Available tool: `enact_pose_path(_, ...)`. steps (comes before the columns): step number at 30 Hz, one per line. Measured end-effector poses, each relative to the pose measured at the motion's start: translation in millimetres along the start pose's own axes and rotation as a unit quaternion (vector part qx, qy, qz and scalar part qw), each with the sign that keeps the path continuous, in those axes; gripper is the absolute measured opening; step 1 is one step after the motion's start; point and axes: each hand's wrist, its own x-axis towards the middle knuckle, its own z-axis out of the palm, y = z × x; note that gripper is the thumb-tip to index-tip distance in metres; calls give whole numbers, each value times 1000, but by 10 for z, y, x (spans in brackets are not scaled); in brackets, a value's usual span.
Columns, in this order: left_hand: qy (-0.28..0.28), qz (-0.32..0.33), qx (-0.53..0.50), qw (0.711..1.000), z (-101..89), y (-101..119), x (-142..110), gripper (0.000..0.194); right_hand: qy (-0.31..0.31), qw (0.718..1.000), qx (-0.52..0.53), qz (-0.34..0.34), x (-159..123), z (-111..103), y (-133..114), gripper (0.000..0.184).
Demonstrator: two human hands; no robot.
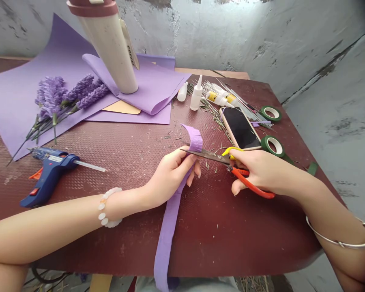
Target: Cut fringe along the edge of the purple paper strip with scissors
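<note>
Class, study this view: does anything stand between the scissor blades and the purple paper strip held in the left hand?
Nothing visible does. The scissor blades, held in the right hand, meet the fringed purple crepe paper strip; the left hand grips the strip just below them.

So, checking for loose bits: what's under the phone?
Thin stems and clippings run up to the phone on the red table, but whatever lies directly beneath it is covered and cannot be seen.

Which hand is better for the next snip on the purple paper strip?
Probably the right hand: it already holds the scissors with the blades at the fringed edge. The left hand is busy pinching the purple crepe paper strip.
</note>
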Motion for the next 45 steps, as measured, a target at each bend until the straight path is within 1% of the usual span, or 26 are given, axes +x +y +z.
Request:
enact_pose_path(4, 0, -7, 18, 1000, -4, 12, -8, 38, 15, 1000, -17, -3, -6, 26, 12, 69)
enact_pose_path(7, 2, -5, 19, 1000, -6, 3, -9, 38, 27, 999, -28, -1, -14, 38, 11, 69)
enact_pose_path(12, 16, -7, 6, 1000, -1, -19, -3, 35, 13, 999, -21, 23, -25, 37, -13, 64)
enact_pose_path(17, 10, -19, 10, 1000, 3, -13, -5, 37, -3, 999, -12, 48, -47, -10, -18, 56)
enact_pose_path(20, 5, -17, 13, 1000, 5, 3, -10, 39, -28, 998, 27, 48, -53, -45, -6, 45)
enact_pose_path(22, 1, -17, 5, 1000, 7, 12, -12, 38, -47, 997, 50, 32, -49, -61, 2, 38)
enact_pose_path(27, -18, -8, -45, 999, 4, 15, -32, 36, -65, 994, 86, 7, -42, -76, 59, 31)
enact_pose_path(30, -37, 4, -79, 996, 2, 10, -53, 39, -110, 986, 127, 4, -53, -86, 127, 31)
enact_pose_path(33, -42, -1, -76, 996, 4, 8, -71, 45, -166, 973, 162, 4, -72, -104, 178, 38)
enact_pose_path(35, -38, -13, -69, 997, 7, 8, -80, 47, -184, 967, 175, 4, -90, -114, 179, 37)
enact_pose_path(38, -51, -26, -71, 996, 5, 6, -88, 46, -187, 965, 185, 2, -127, -110, 131, 40)
enact_pose_path(41, -77, -26, -78, 994, -2, 1, -86, 46, -182, 962, 200, 32, -162, -78, 73, 38)
enact_pose_path(43, -75, -27, -82, 994, -6, -2, -79, 44, -179, 959, 216, 50, -171, -55, 49, 34)
enact_pose_path(45, -65, -31, -87, 994, -6, -2, -71, 42, -179, 954, 234, 58, -164, -46, 32, 35)
